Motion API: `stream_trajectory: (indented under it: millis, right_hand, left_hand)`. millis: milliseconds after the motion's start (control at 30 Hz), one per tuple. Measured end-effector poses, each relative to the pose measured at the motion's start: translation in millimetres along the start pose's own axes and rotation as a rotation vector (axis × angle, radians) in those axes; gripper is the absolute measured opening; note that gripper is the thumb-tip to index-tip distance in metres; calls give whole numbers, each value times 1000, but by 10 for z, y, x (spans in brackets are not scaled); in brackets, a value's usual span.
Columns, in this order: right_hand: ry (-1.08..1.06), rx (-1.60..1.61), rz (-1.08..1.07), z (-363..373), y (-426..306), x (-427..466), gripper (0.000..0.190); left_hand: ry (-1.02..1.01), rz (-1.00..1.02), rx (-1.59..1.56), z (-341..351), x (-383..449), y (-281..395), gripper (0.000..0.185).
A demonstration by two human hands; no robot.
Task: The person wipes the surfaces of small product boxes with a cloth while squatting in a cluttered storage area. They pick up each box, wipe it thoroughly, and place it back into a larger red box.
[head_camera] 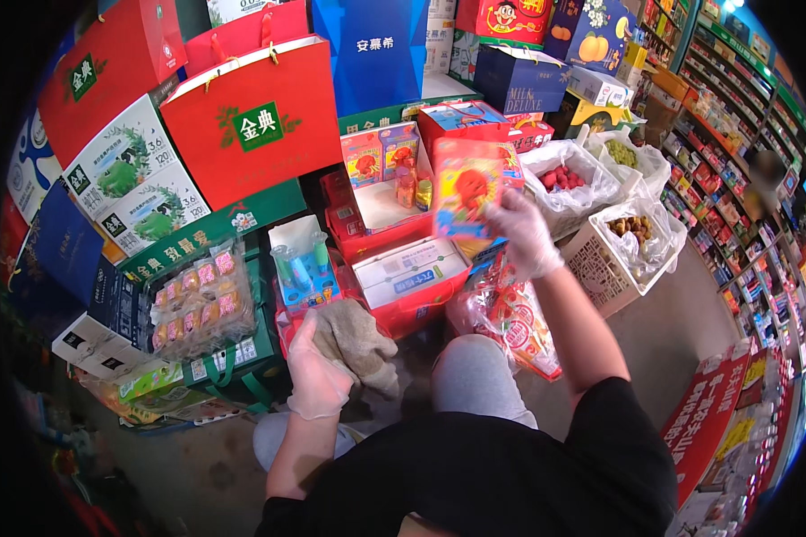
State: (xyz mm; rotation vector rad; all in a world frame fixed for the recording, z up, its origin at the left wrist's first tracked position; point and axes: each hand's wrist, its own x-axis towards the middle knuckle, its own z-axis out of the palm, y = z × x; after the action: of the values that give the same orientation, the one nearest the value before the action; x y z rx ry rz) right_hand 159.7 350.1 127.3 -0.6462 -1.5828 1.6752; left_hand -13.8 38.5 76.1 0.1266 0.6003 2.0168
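My left hand (320, 368), in a clear plastic glove, grips a grey-brown cloth (357, 339) near my knees. My right hand (525, 231), also gloved, holds up a red and yellow printed packet (467, 188), slightly blurred. Behind the packet stands an open display box (393, 218) with similar small boxes and two small jars (423, 194) inside. Left of it is an open blue box (317, 293) with several plastic tubes. A red carton with a white top (410, 272) lies between the cloth and the packet. Below my right hand are plastic-wrapped red packs (520, 325).
Red gift bags (248, 114) and a blue bag (369, 54) rise behind. A tray of wrapped cakes (198, 302) sits at left. At right stand fruit baskets (594, 272), stocked shelves (719, 168) and a red-fronted display (705, 423). My knees are close below.
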Motion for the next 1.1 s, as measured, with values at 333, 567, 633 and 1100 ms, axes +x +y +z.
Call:
stream_trajectory:
  millis: [333, 567, 633, 1100]
  right_hand:
    - [371, -128, 108, -1699, 467, 2128, 9]
    - [531, -243, 57, -1643, 689, 2614, 9]
    - [540, -556, 95, -1670, 687, 2596, 20]
    - [468, -1440, -337, -893, 559, 1715, 82]
  left_hand:
    - [-95, -145, 114, -167, 364, -69, 71]
    - [-121, -247, 132, -183, 474, -79, 75]
    - [-128, -265, 128, -248, 505, -66, 75]
    - [-144, -299, 141, -260, 539, -125, 77]
